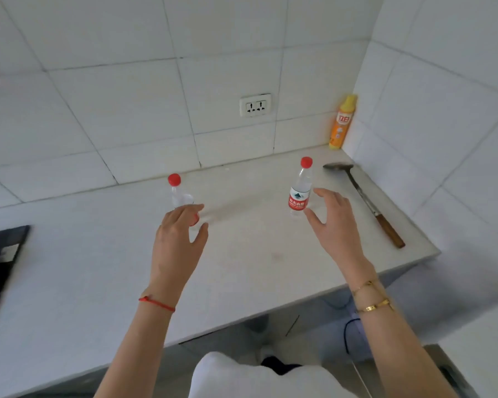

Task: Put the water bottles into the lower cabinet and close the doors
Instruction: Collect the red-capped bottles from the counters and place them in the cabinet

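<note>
Here my left hand (179,234) curls open before the left bottle (178,193); my right hand (332,222) spreads beside the right bottle (300,193), holding nothing; a knife (365,202) lies right on the surface (98,268), a detergent bottle (342,122) upper right.

Between your two water bottles (179,193) (299,191) the counter (242,254) lies bare, giving open passage. To the right, a knife (365,202) and an orange bottle (341,122) crowd the corner.

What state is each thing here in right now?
Left clear red-capped water bottle: upright, capped.
Right clear red-labelled water bottle: upright, capped.
Left hand: open, at the left bottle.
Right hand: open, beside the right bottle.
Wooden-handled metal spatula: lying flat.
</note>
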A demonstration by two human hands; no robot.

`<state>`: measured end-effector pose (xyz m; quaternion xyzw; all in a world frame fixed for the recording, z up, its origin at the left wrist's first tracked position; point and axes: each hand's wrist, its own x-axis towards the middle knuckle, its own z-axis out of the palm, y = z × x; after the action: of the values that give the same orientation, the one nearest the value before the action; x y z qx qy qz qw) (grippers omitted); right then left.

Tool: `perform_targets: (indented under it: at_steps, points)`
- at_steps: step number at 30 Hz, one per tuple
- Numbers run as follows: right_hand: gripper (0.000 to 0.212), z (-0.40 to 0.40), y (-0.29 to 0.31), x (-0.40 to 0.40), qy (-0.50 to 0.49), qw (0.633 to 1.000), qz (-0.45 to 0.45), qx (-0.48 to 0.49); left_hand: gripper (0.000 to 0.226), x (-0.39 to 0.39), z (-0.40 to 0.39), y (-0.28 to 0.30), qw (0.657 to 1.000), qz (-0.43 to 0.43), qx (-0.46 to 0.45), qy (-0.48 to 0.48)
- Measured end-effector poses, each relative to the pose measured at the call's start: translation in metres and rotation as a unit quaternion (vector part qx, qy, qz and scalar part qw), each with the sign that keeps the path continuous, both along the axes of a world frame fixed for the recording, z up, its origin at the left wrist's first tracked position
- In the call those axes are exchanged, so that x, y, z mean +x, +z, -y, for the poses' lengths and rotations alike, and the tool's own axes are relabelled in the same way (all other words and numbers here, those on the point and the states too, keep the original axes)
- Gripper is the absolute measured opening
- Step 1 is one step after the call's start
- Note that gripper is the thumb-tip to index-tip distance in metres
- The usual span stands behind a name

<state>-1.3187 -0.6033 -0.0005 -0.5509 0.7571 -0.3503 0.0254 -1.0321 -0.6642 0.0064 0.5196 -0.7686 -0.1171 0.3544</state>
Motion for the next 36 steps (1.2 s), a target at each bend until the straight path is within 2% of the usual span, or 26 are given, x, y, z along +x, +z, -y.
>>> perform_targets:
  at_steps: [8, 17, 22, 25, 31, 36]
  points:
    - [0.04, 0.1, -0.006, -0.057, 0.042, 0.999, -0.017, 0.007, 0.037, -0.017, 0.068, -0.002, 0.996, 0.013, 0.029, 0.087]
    - [0.044, 0.162, -0.019, -0.077, 0.009, 0.998, -0.038, 0.053, 0.038, -0.008, 0.147, -0.023, 0.988, 0.07, 0.07, 0.121]
    - [0.045, 0.178, -0.026, -0.076, -0.013, 0.994, -0.048, 0.101, 0.046, -0.008, 0.175, -0.033, 0.977, 0.1, 0.145, 0.119]
    - [0.043, 0.182, -0.029, -0.077, -0.024, 0.991, -0.041, 0.125, 0.042, -0.01, 0.187, -0.035, 0.973, 0.104, 0.175, 0.109]
    - [0.025, 0.184, -0.03, -0.078, -0.025, 0.992, -0.046, 0.118, 0.031, -0.009, 0.193, -0.036, 0.976, 0.085, 0.169, 0.109]
    - [0.022, 0.177, -0.025, -0.076, -0.015, 0.991, -0.013, 0.133, 0.024, -0.012, 0.183, -0.033, 0.98, 0.07, 0.158, 0.1]
